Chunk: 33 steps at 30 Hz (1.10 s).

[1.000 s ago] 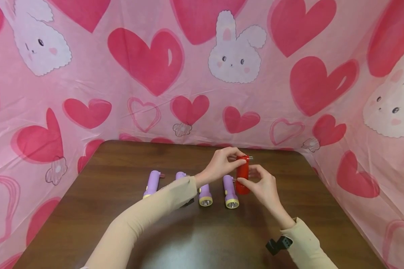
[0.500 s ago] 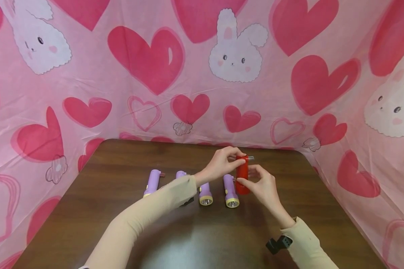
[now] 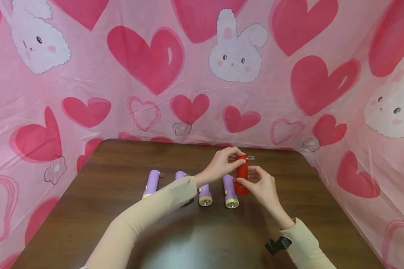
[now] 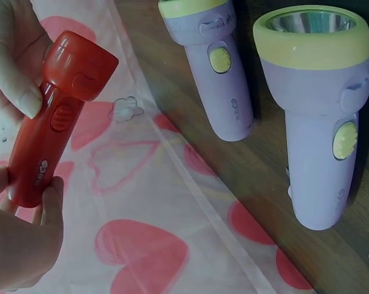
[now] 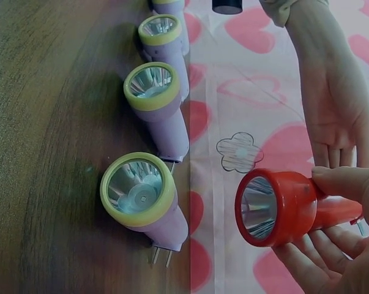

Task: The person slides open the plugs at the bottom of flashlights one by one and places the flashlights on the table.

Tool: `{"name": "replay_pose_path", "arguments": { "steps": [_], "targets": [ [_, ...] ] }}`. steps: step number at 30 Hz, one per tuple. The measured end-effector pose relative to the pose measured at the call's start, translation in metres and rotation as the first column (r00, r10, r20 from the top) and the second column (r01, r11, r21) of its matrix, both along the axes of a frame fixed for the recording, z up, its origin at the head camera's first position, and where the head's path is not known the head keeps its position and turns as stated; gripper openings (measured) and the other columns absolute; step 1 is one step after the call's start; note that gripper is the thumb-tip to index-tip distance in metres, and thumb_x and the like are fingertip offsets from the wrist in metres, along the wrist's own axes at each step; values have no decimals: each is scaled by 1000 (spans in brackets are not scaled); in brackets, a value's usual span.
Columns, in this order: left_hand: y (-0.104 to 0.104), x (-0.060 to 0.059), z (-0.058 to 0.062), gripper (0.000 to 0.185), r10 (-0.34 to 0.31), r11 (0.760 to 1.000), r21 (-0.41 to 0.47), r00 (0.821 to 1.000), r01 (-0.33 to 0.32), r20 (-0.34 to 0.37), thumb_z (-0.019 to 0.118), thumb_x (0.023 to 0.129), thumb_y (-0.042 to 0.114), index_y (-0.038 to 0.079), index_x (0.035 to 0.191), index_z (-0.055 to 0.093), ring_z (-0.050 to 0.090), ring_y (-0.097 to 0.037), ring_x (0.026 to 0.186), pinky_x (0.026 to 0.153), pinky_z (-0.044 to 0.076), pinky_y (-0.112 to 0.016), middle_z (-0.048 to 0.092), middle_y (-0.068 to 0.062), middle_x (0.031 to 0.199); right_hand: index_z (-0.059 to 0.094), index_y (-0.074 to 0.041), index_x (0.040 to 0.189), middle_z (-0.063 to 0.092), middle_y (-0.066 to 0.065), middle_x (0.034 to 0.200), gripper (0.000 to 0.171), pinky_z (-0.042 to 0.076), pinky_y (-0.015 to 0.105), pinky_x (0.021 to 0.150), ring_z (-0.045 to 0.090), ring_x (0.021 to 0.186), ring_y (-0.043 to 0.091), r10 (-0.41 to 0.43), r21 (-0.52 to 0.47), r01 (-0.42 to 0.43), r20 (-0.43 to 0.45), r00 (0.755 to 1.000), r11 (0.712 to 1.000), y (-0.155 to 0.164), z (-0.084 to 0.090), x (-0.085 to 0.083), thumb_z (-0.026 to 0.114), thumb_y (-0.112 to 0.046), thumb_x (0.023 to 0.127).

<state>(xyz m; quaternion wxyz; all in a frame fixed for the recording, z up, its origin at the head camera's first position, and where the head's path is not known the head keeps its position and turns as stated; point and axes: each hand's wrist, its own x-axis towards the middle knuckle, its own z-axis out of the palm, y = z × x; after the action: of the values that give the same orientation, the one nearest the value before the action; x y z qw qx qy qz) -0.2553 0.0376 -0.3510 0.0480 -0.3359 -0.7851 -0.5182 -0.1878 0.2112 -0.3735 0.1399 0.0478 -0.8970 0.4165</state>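
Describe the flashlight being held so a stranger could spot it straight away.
On the brown table, a row of purple flashlights lies side by side. At its right end, both hands hold the red flashlight above the table. It is the only red one.

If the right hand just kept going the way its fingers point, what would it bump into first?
Probably the red flashlight itself, which the right hand already holds. Beyond it lies the left hand, pinching the flashlight's top end. How far apart they sit in depth is hard to judge from the head view.
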Motion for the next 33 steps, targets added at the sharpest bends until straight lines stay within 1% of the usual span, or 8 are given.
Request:
{"name": "replay_pose_path", "arguments": {
  "steps": [11,18,25,33],
  "targets": [
    [3,-1,1,23,-2,1000,-23,1000,2,20,69,93,15,8,115,68,69,-19,103,93,56,-25,72,-7,112,68,-8,111,75,12,100,41,57,48,85,71,91,26,-6,-12,6,23,1000,1000,4,-1,-1,84,-28,79],
    [5,-2,1,27,-10,999,-48,999,12,40,69,93,15,8,120,67,70,-20,105,94,56,-27,71,-8,116,68,-8,113,75,12,101,42,58,42,84,71,91,25,-16,13,15,56,998,1000,7,-1,-2,83,-31,80],
    [6,-3,0,28,-16,997,-71,999,20,51,68,94,17,9,121,66,69,-19,107,95,55,-25,72,-7,116,67,-8,115,75,13,103,44,57,42,85,71,92,25,-12,28,10,81,997,1000,9,-2,-2,81,-33,82],
    [8,-6,-1,25,-25,996,-81,999,28,40,68,94,16,9,119,67,70,-18,105,92,55,-22,73,-6,113,67,-7,113,75,13,103,43,57,40,84,72,91,25,-2,30,-1,103,995,1000,12,0,-3,81,-33,82]
  ]
}}
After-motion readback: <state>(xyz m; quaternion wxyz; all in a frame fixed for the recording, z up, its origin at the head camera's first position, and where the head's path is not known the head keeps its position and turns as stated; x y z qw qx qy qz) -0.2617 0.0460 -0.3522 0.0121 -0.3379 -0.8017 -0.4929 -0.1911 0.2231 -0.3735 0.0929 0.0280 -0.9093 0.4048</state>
